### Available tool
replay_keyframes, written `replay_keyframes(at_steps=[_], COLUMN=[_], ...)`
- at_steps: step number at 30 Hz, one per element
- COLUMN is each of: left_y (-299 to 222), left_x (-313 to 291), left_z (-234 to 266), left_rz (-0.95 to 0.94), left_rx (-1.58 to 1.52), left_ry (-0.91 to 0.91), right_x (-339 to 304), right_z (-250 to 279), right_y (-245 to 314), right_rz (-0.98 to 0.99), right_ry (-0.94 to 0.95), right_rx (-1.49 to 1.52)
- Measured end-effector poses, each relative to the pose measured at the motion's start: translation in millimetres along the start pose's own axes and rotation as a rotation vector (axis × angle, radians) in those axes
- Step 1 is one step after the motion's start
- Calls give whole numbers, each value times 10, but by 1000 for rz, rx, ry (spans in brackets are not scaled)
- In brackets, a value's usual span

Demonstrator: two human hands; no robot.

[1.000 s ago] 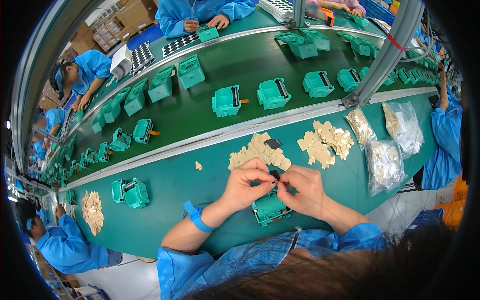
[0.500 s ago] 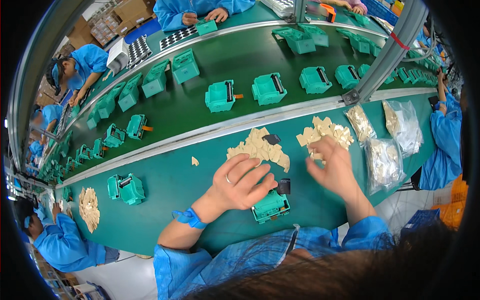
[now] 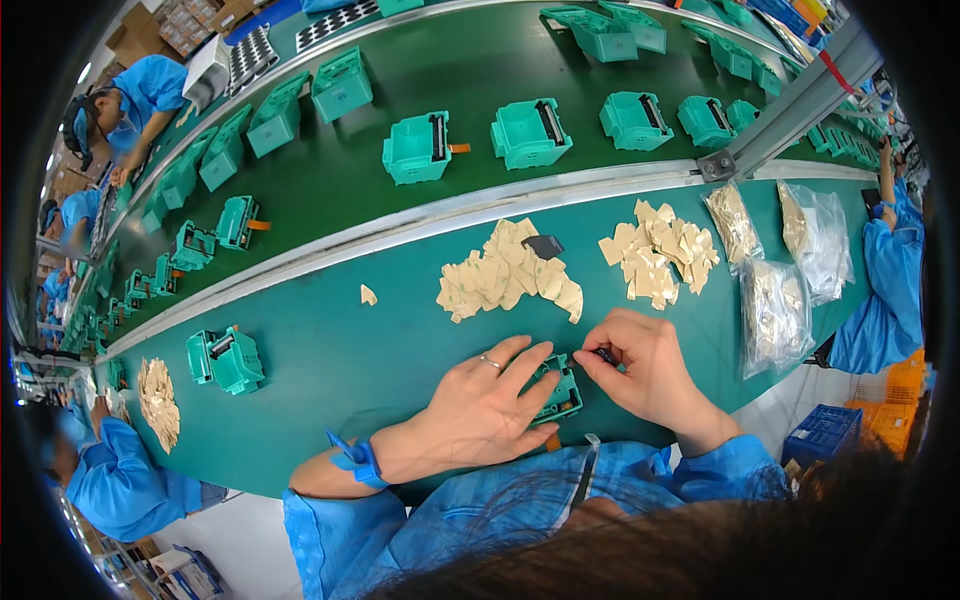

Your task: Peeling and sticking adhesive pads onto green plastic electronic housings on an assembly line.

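In front of me a green plastic housing (image 3: 566, 396) sits on the table, its open inside partly showing. My left hand (image 3: 488, 408) steadies it, with the fingers over its far left side and the thumb along its near edge. A blue band circles that wrist. At the housing's right side, my right hand (image 3: 648, 372) pinches a small black piece (image 3: 606, 356) between thumb and fingers. The piece is mostly covered by the fingers. An orange tab (image 3: 553, 442) sticks out on the housing's near side.
Beyond my hands lie two piles of beige pieces (image 3: 490, 275), (image 3: 655, 250), a black piece (image 3: 543, 246) on the left one. Clear bags (image 3: 775, 325) are at right, green housings (image 3: 235, 362) at left. More housings (image 3: 418, 150) stand on the green conveyor (image 3: 330, 190). Co-workers sit around.
My right hand has come from the right beige pile to the housing and now pinches a black piece. My left hand has lowered onto the housing. The view has shifted.
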State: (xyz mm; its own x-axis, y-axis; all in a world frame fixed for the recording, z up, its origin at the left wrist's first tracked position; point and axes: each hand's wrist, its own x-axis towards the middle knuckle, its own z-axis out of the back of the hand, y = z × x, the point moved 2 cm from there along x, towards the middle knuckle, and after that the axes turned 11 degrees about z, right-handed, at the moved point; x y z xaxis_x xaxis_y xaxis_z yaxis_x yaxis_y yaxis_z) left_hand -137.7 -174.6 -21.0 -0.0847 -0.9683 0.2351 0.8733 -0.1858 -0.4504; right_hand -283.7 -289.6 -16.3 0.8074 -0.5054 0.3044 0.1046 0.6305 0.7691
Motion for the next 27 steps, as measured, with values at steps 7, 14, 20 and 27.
replay_keyframes(at_steps=[7,14,20,27], left_y=[-55,-71,-91,-94], left_x=[-28,-59,-39,-31], left_z=[-148,-234,-250,-250], left_rz=[57,41,35,33], left_rx=[161,188,199,219], left_ry=[-35,-91,-116,-112], right_x=[-24,-45,-50,-50], right_z=[-100,-143,-136,-138], right_y=[-69,-86,-106,-120], right_rz=[-50,-26,12,15], right_ry=[-56,-25,-4,1], right_rx=[-62,-62,-95,-99])
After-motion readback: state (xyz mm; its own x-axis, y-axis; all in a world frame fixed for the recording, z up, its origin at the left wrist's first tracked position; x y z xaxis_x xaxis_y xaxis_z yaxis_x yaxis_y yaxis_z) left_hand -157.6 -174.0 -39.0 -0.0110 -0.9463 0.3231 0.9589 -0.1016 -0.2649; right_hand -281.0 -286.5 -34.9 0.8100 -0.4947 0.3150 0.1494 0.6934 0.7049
